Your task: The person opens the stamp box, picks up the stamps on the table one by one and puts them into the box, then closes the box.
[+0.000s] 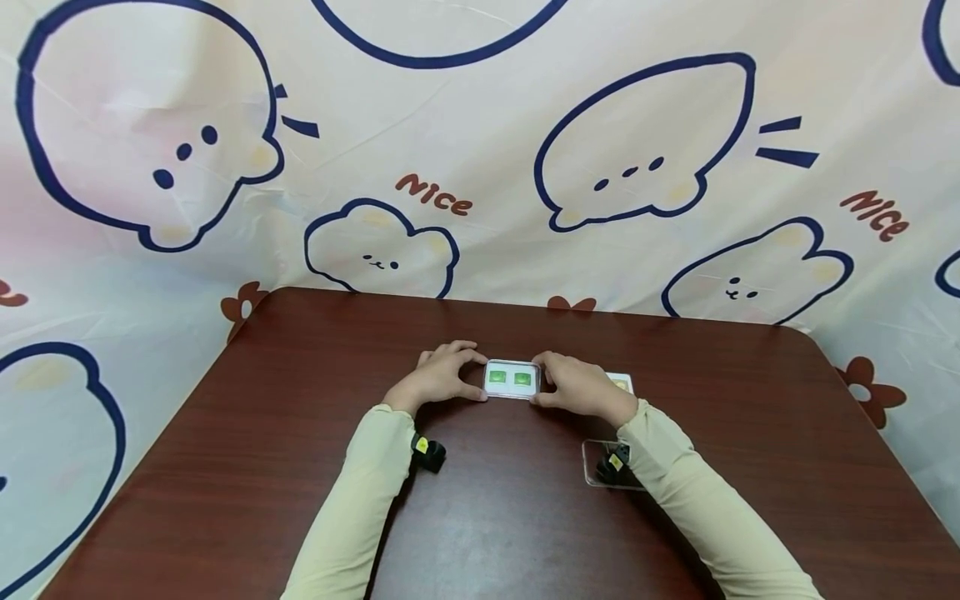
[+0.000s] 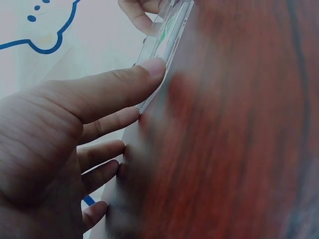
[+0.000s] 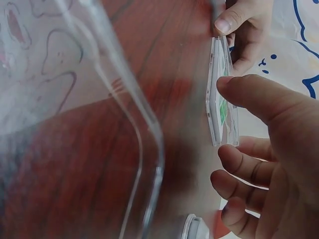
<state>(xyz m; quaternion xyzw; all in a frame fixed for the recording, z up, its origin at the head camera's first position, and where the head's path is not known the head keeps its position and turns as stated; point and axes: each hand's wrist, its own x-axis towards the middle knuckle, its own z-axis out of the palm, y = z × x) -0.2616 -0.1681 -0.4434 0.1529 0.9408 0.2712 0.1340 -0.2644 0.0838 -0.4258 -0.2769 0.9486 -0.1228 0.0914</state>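
Observation:
A flat clear plastic case [image 1: 512, 392] with a white insert and two green squares lies on the table between both hands. At its left end, my left hand [image 1: 441, 377] pinches it, thumb on the near edge and index finger on the far edge. The other left fingers spread toward the tabletop in the left wrist view. My right hand [image 1: 581, 385] pinches the opposite end, its thumb [image 3: 254, 94] against the near side of the case. Seen edge-on in the right wrist view, the case [image 3: 213, 99] shows a green patch inside.
Partly hidden behind the right hand is another small white case [image 1: 621, 381] with something yellowish. A clear plastic tray or lid [image 1: 592, 475] lies under the right wrist. Dark brown wood forms the table [image 1: 300, 358], backed by a printed cloth [image 1: 495, 167].

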